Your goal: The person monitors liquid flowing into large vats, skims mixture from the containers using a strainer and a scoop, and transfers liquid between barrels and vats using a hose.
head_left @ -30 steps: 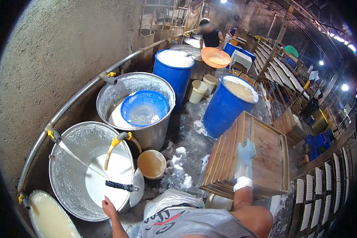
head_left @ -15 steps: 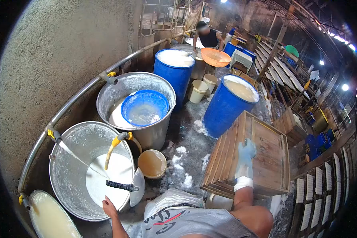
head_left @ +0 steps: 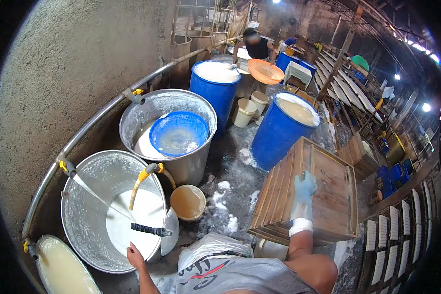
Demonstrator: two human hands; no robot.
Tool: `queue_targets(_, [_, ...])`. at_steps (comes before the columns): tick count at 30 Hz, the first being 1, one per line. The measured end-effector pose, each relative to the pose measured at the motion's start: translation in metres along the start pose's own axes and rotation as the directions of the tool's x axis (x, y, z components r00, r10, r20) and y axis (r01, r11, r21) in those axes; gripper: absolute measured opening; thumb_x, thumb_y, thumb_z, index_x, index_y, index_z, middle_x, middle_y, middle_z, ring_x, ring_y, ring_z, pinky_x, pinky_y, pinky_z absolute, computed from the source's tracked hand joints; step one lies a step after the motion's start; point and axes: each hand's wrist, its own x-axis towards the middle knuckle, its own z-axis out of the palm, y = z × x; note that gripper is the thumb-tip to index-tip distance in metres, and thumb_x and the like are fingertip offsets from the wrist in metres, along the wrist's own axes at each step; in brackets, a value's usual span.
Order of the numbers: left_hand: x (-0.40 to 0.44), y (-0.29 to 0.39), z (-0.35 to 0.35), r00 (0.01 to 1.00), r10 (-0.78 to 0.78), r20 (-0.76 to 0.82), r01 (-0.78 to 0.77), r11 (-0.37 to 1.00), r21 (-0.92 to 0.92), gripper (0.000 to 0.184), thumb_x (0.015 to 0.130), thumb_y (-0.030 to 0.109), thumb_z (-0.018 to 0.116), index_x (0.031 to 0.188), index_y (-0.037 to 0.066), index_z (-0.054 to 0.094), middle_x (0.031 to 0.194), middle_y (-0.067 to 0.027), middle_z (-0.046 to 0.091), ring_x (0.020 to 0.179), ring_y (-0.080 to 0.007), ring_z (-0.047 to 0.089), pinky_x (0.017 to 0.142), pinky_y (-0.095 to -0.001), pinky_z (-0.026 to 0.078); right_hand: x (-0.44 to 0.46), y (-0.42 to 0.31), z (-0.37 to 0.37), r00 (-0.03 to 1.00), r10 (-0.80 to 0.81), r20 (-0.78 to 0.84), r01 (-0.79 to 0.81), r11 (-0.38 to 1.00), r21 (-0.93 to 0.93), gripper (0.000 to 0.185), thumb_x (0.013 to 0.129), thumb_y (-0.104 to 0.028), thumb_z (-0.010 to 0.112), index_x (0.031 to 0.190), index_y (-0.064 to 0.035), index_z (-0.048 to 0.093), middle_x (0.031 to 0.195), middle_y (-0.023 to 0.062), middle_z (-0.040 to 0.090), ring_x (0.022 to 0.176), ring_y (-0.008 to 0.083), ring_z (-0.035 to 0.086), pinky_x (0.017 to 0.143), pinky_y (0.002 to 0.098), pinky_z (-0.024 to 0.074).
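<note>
My right hand (head_left: 305, 188), in a pale glove, lay on top of a wooden stack (head_left: 334, 193) at my right, palm hidden; whether its fingers gripped the wood, I could not tell. That arm reached forward, bare behind a white cuff (head_left: 300, 226). My left hand (head_left: 134, 255) was at the near rim of a large metal vat (head_left: 88, 228), fingers bent, though how far they closed I could not tell. Its forearm slanted forward and to the left. Just ahead, apart from those fingers, was a black-wrapped handle (head_left: 148, 229). White liquid (head_left: 125, 232) lay inside the vat.
</note>
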Motion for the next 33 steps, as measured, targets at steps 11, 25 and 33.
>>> queue_targets(11, [0.002,-0.014,0.012,0.999,0.039,-0.036,-0.037,0.998,0.056,0.059,0.107,0.053,0.052,0.089,-0.002,0.066,0.085,-0.0227,0.071,0.080,-0.0452,0.067,0.076,-0.0546,0.050,0.000,0.001,0.003,1.000,-0.006,-0.028,0.005,1.000,-0.022,0.048,0.079,-0.042,0.078,0.121,-0.0182,0.072,0.113,0.0125,0.072,0.119,0.0325,0.062,0.103,0.0498,0.0432])
queue_targets(25, [0.001,-0.001,0.002,1.000,0.031,-0.005,-0.031,0.999,0.026,0.061,0.107,0.054,0.050,0.091,-0.003,0.066,0.087,-0.0237,0.071,0.081,-0.0448,0.067,0.077,-0.0542,0.050,-0.001,0.000,0.002,1.000,0.009,-0.015,-0.009,1.000,-0.007,0.049,0.080,-0.042,0.077,0.122,-0.0181,0.072,0.116,0.0124,0.073,0.123,0.0329,0.060,0.106,0.0506,0.0409])
queue_targets(33, [0.002,-0.009,0.004,0.997,0.069,0.025,-0.070,0.997,0.038,0.061,0.107,0.054,0.050,0.092,-0.003,0.066,0.087,-0.0236,0.071,0.081,-0.0439,0.068,0.076,-0.0534,0.050,-0.003,-0.001,0.000,0.996,-0.055,-0.076,0.053,0.998,-0.020,0.050,0.079,-0.040,0.076,0.122,-0.0139,0.073,0.113,0.0136,0.072,0.114,0.0345,0.064,0.101,0.0503,0.0468])
